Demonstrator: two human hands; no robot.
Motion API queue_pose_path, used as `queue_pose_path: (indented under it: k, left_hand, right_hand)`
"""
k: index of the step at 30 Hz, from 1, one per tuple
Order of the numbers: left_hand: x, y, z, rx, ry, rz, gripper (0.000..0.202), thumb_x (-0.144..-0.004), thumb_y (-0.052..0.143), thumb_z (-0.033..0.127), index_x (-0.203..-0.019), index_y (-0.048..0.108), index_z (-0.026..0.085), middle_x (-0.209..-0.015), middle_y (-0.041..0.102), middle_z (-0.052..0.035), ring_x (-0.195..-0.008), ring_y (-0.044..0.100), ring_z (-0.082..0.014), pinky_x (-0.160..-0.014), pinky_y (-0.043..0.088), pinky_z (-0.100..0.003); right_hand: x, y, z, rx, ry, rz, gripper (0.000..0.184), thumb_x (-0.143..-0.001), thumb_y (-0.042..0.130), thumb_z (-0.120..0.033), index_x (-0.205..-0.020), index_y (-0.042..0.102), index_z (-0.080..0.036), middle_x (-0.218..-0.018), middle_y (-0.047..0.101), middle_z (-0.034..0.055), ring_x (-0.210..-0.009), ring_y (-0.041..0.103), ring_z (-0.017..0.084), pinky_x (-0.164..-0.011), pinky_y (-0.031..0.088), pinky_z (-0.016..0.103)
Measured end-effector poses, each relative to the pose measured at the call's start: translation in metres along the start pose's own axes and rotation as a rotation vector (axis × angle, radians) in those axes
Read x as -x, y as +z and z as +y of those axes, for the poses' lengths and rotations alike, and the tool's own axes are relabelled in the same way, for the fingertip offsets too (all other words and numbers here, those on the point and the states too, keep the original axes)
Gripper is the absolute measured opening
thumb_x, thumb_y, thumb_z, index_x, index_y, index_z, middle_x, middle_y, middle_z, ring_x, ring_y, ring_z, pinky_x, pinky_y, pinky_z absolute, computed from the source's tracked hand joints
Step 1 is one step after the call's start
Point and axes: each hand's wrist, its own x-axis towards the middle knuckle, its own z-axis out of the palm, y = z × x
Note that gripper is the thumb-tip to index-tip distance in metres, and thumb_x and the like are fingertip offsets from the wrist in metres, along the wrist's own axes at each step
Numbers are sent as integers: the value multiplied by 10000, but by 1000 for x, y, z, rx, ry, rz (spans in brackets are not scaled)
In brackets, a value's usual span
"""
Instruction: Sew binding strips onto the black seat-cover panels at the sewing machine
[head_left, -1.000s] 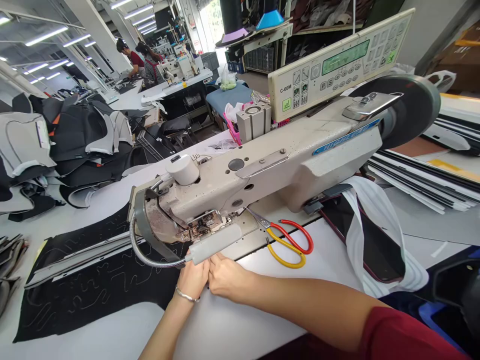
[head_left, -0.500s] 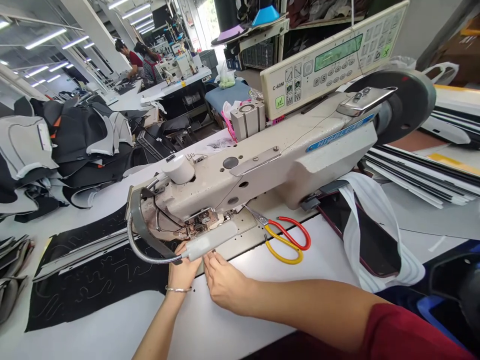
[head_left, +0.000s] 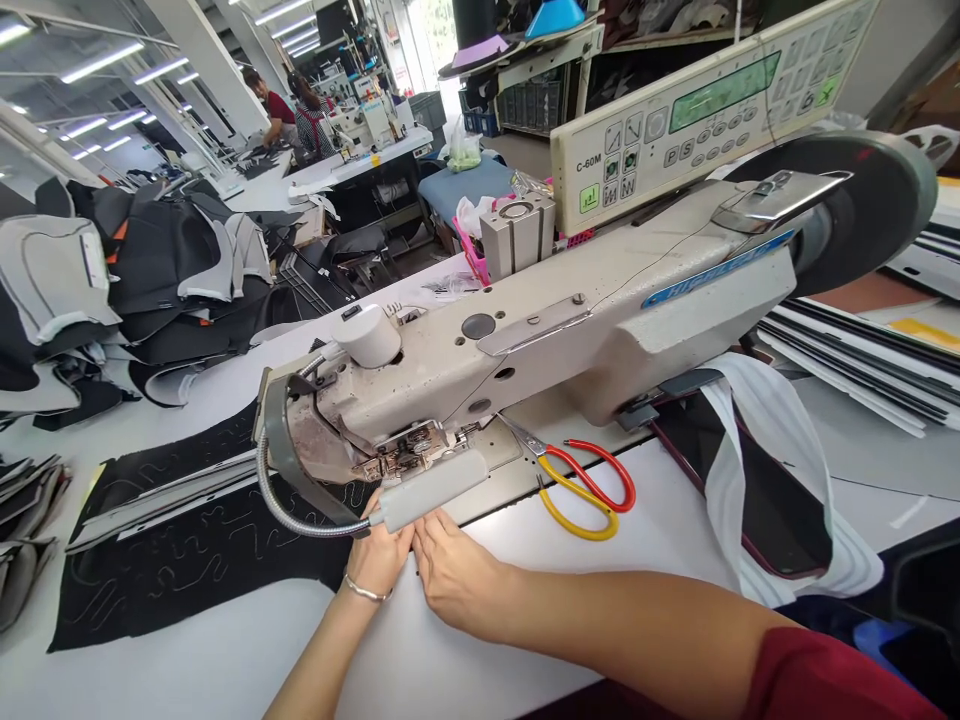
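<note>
Broadly, a white, smooth tabletop spreads beneath a cream metal sewing machine whose long arm slants across the view. Flat on the tabletop's left side lies a black fabric panel with wavy pale stitching, its right end reaching below the machine's head. A pale grey cylindrical lamp on a flexible metal hose hangs just above both hands. Scissors with one red and one yellow handle lie right of them. The right hand has bent fingers drawn together, beside the left hand, nearest the panel's end; its fingertips are hidden, so I cannot tell whether either grips anything. A thin silver bracelet circles the left wrist.
</note>
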Motion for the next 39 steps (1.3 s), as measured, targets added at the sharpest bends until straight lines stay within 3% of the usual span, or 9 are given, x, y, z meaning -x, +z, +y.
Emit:
queue_pose_path:
  k: [3, 8, 12, 20, 27, 31, 39]
  left_hand:
    - [-10, -2, -1, -14, 43, 64, 236, -795, 414, 205, -771, 649, 191, -799, 668, -57, -799, 620, -177, -729, 524, -297]
    - [-21, -7, 1, -37, 131, 79, 270, -770, 377, 135, -671, 619, 205, -657, 637, -39, -695, 607, -166, -704, 517, -286]
    - [-21, -13, 6, -58, 52, 68, 233, -740, 392, 133, -710, 614, 196, -765, 644, -62, -791, 598, -177, -730, 508, -285]
    - [-28, -23, -8, 61, 70, -125, 257, -692, 411, 85, -644, 624, 220, -715, 655, -11, -691, 590, -141, -673, 492, -246]
    - [-38, -14, -16, 34, 46, -140, 276, -707, 399, 78, -643, 630, 215, -587, 627, -8, -582, 581, -149, -556, 484, -246]
    - [-39, -11, -14, 22, 50, -110, 260, -729, 414, 115, -607, 621, 214, -557, 614, -13, -568, 576, -158, -555, 486, -260]
    - [-31, -9, -12, 48, 104, 8, 278, -736, 386, 57, -739, 636, 179, -714, 652, -40, -718, 598, -156, -718, 500, -271]
  right_hand:
    - [-4, 2, 6, -34, 11, 38, 389, -792, 471, -181, -1075, 532, 80, -1078, 516, 277, -997, 470, 343, -897, 310, 508]
    - [-8, 5, 12, -127, 66, 70, 428, -786, 453, -175, -1121, 489, 90, -1123, 491, 269, -1048, 443, 329, -947, 304, 469]
    - [-5, 8, 10, -133, 62, 91, 439, -802, 407, -148, -1164, 451, 96, -1158, 467, 268, -1077, 422, 337, -950, 304, 474]
    - [-5, 14, 14, -226, 62, 99, 457, -791, 376, -113, -1190, 415, 106, -1166, 453, 278, -1034, 443, 309, -904, 348, 440]
    - [-7, 19, 16, -283, 87, 111, 481, -789, 395, -147, -1216, 404, 73, -1127, 503, 229, -973, 471, 268, -832, 405, 393]
    - [-7, 20, 16, -262, 96, 152, 473, -770, 424, -130, -1199, 427, 70, -1110, 514, 223, -1023, 447, 287, -874, 382, 403]
    - [-7, 21, 16, -212, 86, 175, 455, -767, 429, -127, -1177, 456, 70, -1152, 479, 235, -1072, 421, 309, -928, 357, 417]
